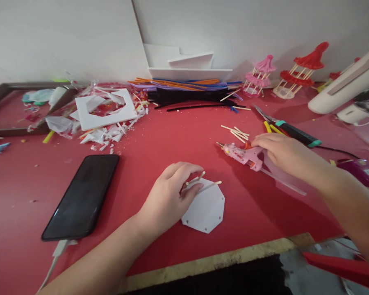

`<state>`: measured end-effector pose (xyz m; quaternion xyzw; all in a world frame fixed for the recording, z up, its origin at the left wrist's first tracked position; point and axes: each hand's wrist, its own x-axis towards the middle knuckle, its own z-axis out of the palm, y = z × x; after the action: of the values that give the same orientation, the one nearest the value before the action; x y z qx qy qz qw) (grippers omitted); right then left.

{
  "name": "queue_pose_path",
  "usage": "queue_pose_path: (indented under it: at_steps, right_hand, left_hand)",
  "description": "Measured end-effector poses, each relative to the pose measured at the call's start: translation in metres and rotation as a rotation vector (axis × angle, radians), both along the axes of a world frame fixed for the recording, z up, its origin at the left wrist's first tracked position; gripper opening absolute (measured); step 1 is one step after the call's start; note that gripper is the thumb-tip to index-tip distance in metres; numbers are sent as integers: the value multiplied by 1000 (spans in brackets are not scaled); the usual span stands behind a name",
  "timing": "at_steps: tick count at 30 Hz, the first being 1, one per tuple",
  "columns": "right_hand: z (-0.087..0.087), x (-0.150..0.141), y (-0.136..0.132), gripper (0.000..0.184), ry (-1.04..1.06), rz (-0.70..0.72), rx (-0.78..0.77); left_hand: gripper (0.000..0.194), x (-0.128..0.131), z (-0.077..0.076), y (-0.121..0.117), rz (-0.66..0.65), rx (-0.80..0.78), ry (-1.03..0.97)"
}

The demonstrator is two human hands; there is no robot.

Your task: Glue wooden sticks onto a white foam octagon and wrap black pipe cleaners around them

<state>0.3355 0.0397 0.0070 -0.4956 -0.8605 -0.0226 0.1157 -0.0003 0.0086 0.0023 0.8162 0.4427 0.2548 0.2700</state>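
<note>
A white octagonal foam board (204, 211) lies on the red table with small holes near its edge. Short wooden sticks (217, 182) stand up from its far side. My left hand (172, 190) is over the board's left part, thumb and fingers closed around a stick, partly hidden by the fingers. My right hand (276, 149) grips the handle of a pink glue gun (241, 155), whose nozzle points left. A clear glue stick (284, 182) sticks out of its back. Beyond the nozzle lie several loose wooden sticks (237, 133).
A black phone (81, 196) with a cable lies left. Foam scraps (106, 116) are heaped behind it, with pipe cleaners (187, 86) along the wall. Small pink (260, 76) and red pavilion models (298, 73) stand back right, near pliers (266, 116) and a soldering-iron-like tool (298, 133).
</note>
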Motion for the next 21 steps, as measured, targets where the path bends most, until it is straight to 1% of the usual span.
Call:
queue_pose_path:
  at_steps: [2,3,5,6,7,8,9,10,11,12,16,21]
  right_hand:
    - [7,-4,-5,45,36,2,87]
    - [12,-12,-10,43,67,-23,108]
    - [23,-34,-21,28,162,-28,111]
    - [28,-47,-26,20,223,-4,89]
    - [31,-59,-30,16,283,72,58]
    - [32,-71,-33,14,333,200,21]
    - [32,-81,-34,13,391,305,-16]
    - [30,-88,-34,13,440,378,-40]
    - [27,-93,-33,14,475,428,-54]
    - [24,-97,-32,14,500,446,-55]
    - [11,-99,-30,16,515,418,1]
    - [4,-98,-33,17,527,381,38]
  left_hand:
    - [29,-4,2,-1,-26,-28,30]
    - [36,-6,2,-1,-35,-42,46]
    - [53,-9,2,-1,-54,-72,68]
    - [63,-10,1,0,-62,-87,70]
    - [71,-10,-1,0,-67,-106,68]
    - [75,-10,-2,1,-66,-127,63]
    - [77,-10,-4,2,-55,-146,56]
    - [77,-9,-5,2,-47,-160,50]
    - [77,-8,-7,3,-40,-169,43]
    - [77,-7,-7,3,-39,-171,38]
    - [78,-4,-6,3,-33,-166,37]
    - [79,-3,-2,1,-19,-185,43]
